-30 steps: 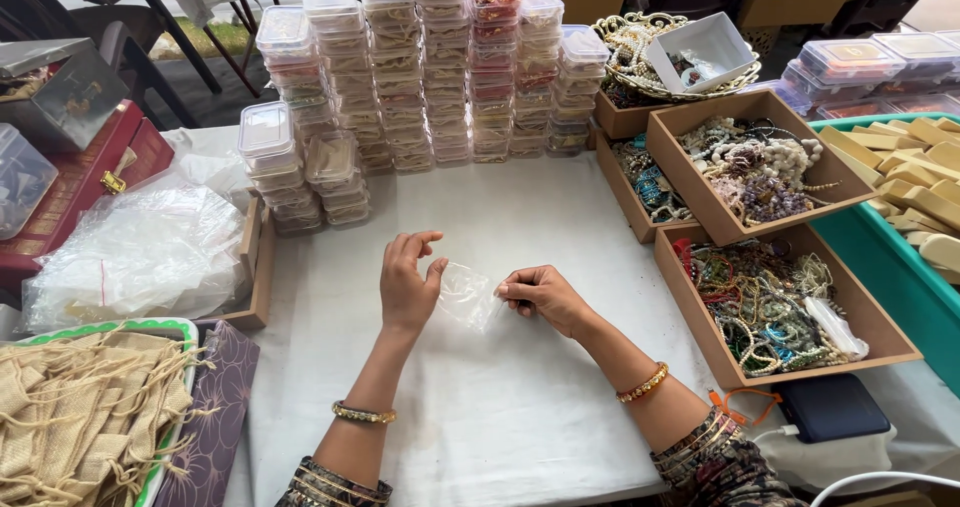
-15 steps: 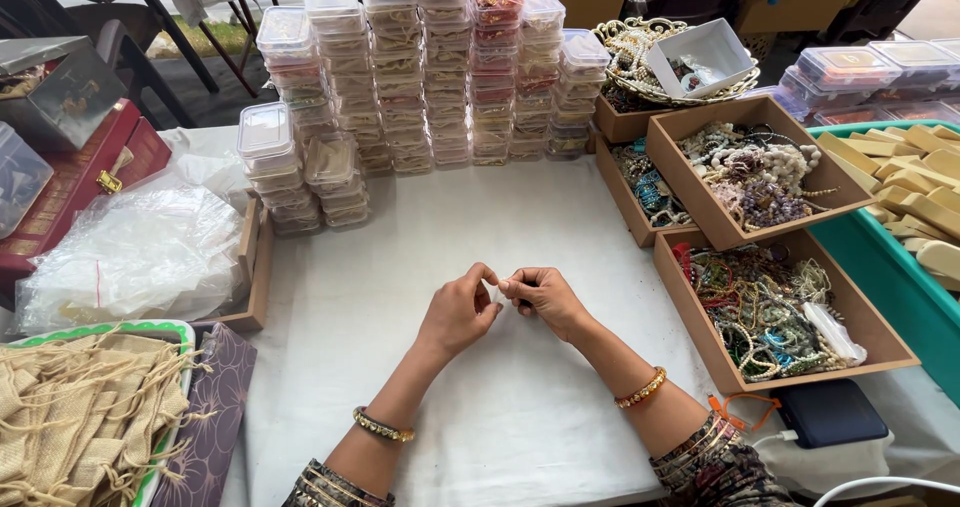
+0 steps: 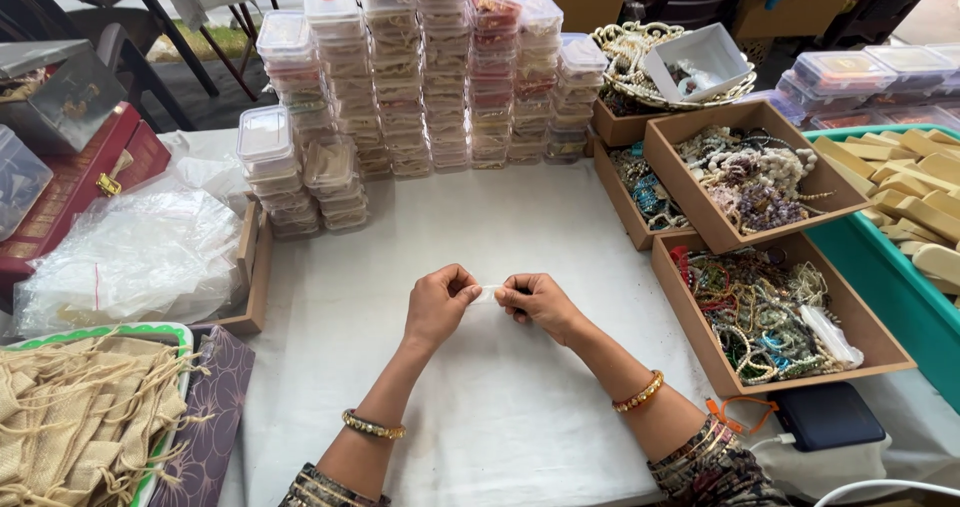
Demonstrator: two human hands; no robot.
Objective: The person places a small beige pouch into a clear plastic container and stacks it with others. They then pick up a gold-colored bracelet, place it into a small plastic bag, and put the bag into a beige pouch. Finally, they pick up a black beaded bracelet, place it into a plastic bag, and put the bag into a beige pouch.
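Both hands are pinching a small clear bag between them, left hand and right hand, stretched sideways above the white desk.

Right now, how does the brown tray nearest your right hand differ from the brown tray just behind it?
The near tray holds mixed coloured bracelets plus a clear packet; the far tray holds mostly pale and purple beaded strands. The near tray lies flat on the table, while the far tray sits propped, overlapping a third tray. Both are open brown cardboard boxes, right of the right hand.
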